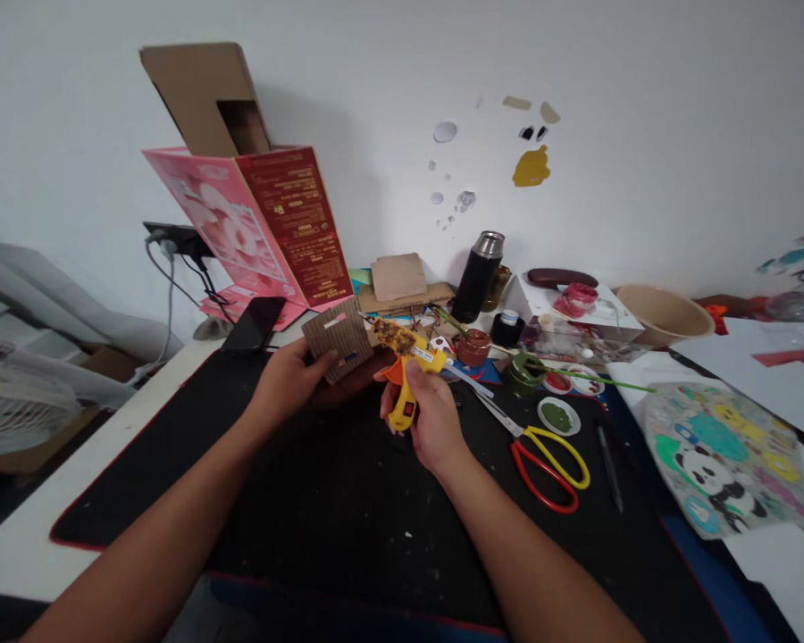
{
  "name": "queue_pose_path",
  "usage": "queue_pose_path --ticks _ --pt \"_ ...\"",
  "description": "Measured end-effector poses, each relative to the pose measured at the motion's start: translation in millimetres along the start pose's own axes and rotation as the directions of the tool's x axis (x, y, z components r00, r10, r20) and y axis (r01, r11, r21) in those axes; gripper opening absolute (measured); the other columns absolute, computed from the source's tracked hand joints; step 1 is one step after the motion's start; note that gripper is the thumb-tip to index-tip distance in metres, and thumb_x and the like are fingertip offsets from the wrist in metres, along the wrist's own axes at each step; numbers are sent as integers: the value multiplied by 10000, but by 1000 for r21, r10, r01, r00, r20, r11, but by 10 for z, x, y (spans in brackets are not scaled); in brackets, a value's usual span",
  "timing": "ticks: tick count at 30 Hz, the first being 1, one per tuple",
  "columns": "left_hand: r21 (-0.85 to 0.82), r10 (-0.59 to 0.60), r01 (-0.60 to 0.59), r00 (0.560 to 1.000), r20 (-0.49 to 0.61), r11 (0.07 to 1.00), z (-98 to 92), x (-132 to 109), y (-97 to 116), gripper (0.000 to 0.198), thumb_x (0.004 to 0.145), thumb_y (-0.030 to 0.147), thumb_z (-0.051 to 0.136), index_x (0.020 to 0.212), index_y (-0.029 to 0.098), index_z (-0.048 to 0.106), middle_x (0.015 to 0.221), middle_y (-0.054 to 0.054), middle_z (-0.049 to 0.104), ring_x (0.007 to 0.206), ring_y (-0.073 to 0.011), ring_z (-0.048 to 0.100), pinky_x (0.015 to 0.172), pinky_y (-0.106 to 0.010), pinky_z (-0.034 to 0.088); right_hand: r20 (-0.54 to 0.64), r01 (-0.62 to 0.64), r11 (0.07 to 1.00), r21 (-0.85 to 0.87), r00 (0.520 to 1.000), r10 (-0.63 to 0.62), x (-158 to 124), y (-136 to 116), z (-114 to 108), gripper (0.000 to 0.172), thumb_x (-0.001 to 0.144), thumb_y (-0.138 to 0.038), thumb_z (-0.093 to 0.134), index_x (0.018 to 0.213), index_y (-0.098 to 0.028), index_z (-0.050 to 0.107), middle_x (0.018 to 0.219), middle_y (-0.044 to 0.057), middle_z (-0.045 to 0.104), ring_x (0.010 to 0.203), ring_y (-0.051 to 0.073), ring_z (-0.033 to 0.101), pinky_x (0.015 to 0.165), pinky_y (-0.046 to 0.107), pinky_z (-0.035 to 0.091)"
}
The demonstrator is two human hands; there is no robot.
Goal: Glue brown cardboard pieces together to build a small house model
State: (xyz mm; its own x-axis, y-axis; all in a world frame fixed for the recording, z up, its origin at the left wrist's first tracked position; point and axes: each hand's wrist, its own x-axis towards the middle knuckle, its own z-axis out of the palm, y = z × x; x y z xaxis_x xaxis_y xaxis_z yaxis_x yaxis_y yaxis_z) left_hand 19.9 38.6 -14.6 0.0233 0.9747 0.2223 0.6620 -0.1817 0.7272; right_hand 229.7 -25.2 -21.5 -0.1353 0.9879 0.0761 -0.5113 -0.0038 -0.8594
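Black mat [348, 509] (red-edged), white wall [368, 89]

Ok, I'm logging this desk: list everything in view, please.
Glue gun: 1, yellow, right hand
Cardboard piece: 1, brown, left hand
Scissors: 1, red and yellow handles, on mat
Pen: 1, black, right of scissors
Mat: 1, black, on white table
Pots: several, mixed colours, beyond scissors
Flask: 1, black, near wall
Folded board: 1, pink and red, back left
Box: 1, brown, above board
Power strip: 1, black, left
Flat device: 1, black, before board
Fan: 1, whitish, far left
Handset: 1, dark red, back right
Tub: 1, tan, back right
Bag: 1, clear, panda print, right
Stickers: several, mixed colours, on wall
Other clutter: uncountable, mixed, along wall
Left hand: 1, bare, centre
Right hand: 1, bare, centre
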Motion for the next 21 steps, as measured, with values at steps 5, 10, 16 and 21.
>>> queue_pose_path --ticks 5,10,16,21 --pt "397 192 -127 973 -130 909 -374 -114 20 363 960 401 545 1195 230 763 1084 -89 807 965 -304 751 788 -360 551 -54 -13 999 36 998 15 6 -60 18 594 867 -717 682 860 -129 763 542 8 629 374 105 510 340 203 337" --pt "652 484 -339 874 -49 678 -556 -83 -126 403 1027 287 484 1370 255 692 1281 -105 748 1082 -297 706 809 -377 527 4 -59 998 32 998 59 -4 -58 16 572 864 -695 697 917 -128 758 574 23 661 413 134 588 355 201 366" --pt "690 662 -466 749 -26 554 -543 129 -342 428 1026 227 511 1426 292 647 1305 -124 729 1072 -299 678 853 -422 525 35 -96 995 -37 995 97 -46 -45 46 501 868 -627 736 977 -138 756 614 34 684 440 134 610 375 188 379" --pt "667 704 -526 711 5 527 -469 220 -429 447 1024 216 539 1453 311 620 1370 -115 709 1141 -293 668 933 -438 512 20 -111 991 -75 993 113 -55 -53 54 566 870 -667 710 1002 -119 763 577 37 668 391 111 542 352 181 317"
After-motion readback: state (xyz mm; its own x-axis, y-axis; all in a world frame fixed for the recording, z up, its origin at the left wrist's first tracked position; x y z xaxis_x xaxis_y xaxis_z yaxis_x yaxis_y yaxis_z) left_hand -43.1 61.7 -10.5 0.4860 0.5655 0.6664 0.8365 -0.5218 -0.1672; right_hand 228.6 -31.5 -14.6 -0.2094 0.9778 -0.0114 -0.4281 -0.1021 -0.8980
